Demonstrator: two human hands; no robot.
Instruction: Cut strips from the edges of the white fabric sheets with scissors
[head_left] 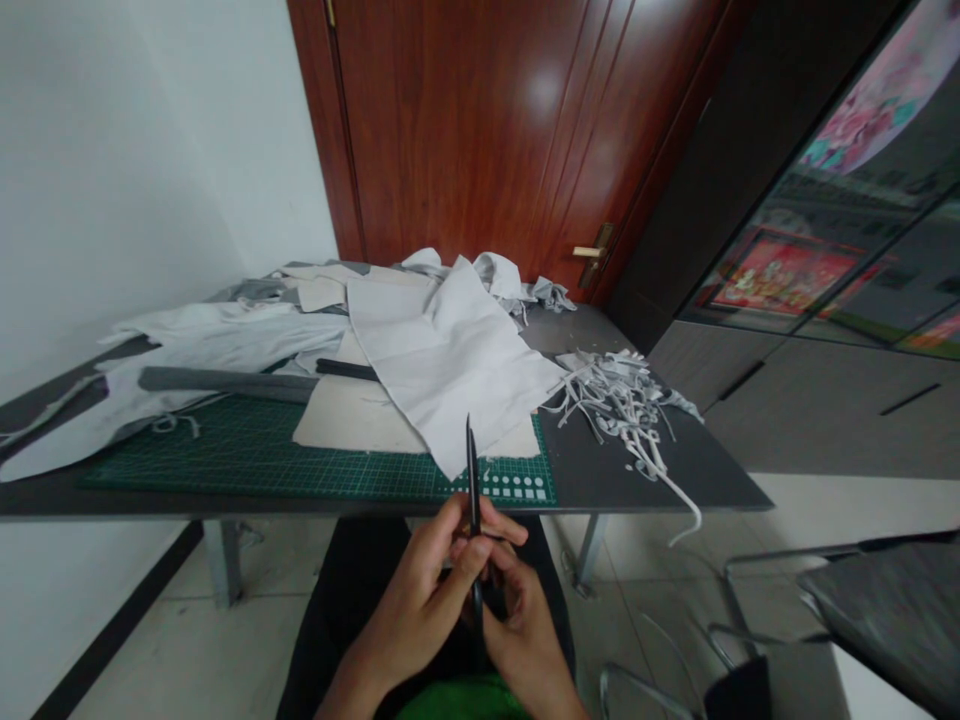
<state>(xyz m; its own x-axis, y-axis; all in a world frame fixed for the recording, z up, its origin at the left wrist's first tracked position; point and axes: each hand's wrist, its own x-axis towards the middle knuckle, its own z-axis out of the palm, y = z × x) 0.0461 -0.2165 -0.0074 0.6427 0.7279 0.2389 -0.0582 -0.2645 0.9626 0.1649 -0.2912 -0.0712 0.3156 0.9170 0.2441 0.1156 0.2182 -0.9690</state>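
A pair of slim black scissors (472,465) is held upright before my lap, seen nearly edge-on, blades together and tip pointing toward the table. My left hand (424,590) pinches the scissors from the left, thumb and fingers closed around their middle. From the right, my right hand (525,610) is closed around the lower part; its fingers partly hide the handles. Just beyond the tip, a white piece of cloth (450,360) lies on the table, one corner reaching toward me. Beneath it are a cream cloth piece (352,415) and a green cutting mat (247,470).
Tangled grey and white fabric strips (622,400) lie on the right, one hanging over the table edge. More cloth (240,330) is heaped at the left, with a grey roll (225,382) in front. A wooden door (465,130) stands behind the table. A metal-framed chair (750,620) is at lower right.
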